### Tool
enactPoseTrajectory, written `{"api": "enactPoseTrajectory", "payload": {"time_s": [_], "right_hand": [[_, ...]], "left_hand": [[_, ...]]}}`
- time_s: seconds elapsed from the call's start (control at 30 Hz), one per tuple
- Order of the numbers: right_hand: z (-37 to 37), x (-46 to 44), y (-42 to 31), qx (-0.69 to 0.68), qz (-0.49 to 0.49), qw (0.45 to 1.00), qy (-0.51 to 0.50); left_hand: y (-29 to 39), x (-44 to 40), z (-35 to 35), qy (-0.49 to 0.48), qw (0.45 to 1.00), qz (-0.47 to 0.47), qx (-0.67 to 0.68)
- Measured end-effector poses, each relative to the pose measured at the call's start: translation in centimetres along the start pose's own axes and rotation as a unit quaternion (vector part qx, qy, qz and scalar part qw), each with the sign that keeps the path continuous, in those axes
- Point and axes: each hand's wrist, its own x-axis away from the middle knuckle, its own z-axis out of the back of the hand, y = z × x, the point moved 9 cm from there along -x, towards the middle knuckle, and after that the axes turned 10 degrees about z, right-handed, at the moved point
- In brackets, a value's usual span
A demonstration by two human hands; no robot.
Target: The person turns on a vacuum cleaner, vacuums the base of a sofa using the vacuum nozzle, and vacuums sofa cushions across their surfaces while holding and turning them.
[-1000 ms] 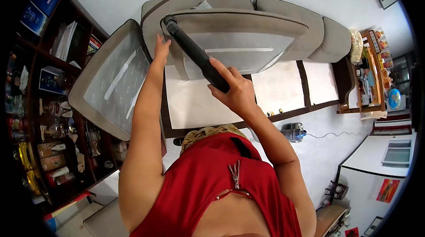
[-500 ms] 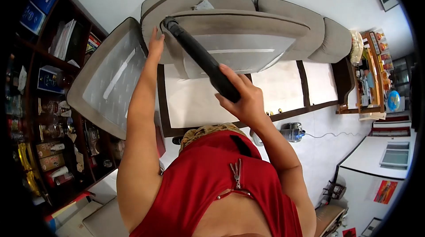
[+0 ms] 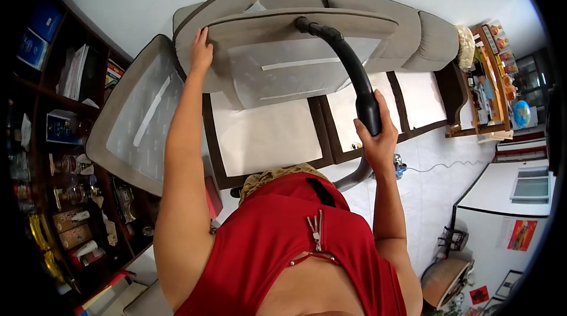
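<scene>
My right hand (image 3: 380, 139) is wrapped round the black vacuum cleaner wand (image 3: 348, 59), which curves up and to the left. Its tip meets the upper part of a grey-beige sofa cushion (image 3: 260, 31), just below the top edge. That cushion stands on its edge against the backrest, with its pale underside and white zip strips facing me. Against the cushion's upper left end lies my left hand (image 3: 202, 53), fingers stretched out and slightly apart. Below my right wrist, the grey hose (image 3: 356, 178) bends toward my waist. The vacuum cleaner (image 3: 399, 166) is mostly hidden behind my forearm.
A second cushion (image 3: 133, 115) leans upright at the left, beside a dark shelf unit (image 3: 35, 85) packed with books and bottles. The sofa base (image 3: 266, 139) has cream panels in a dark frame. A cable (image 3: 443, 168) runs across the pale floor at right.
The wand's tip has moved right along the cushion, and my right hand has swung right with it. My left hand has stayed at the cushion's left end, its fingers now against the cushion.
</scene>
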Motion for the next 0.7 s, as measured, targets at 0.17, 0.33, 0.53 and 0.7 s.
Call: {"api": "enactPoseTrajectory", "payload": {"time_s": [0.17,0.33,0.53,0.7], "right_hand": [[-3.3,0.8,-4.6,0.018,0.200,0.979,-0.024],[-9.7,0.5,-5.7,0.060,0.223,0.969,-0.086],[-6.0,0.9,0.3,0.068,0.193,0.978,-0.037],[-0.7,0.9,5.4,0.116,0.107,0.985,0.066]], "left_hand": [[-1.4,-2.2,-0.8,-0.025,0.999,-0.022,-0.034],[-1.6,-2.6,-0.7,-0.039,0.997,-0.030,-0.054],[-1.5,-2.9,-0.6,-0.085,0.991,0.004,-0.105],[-2.3,-4.7,-1.1,-0.103,0.986,-0.002,-0.134]]}}
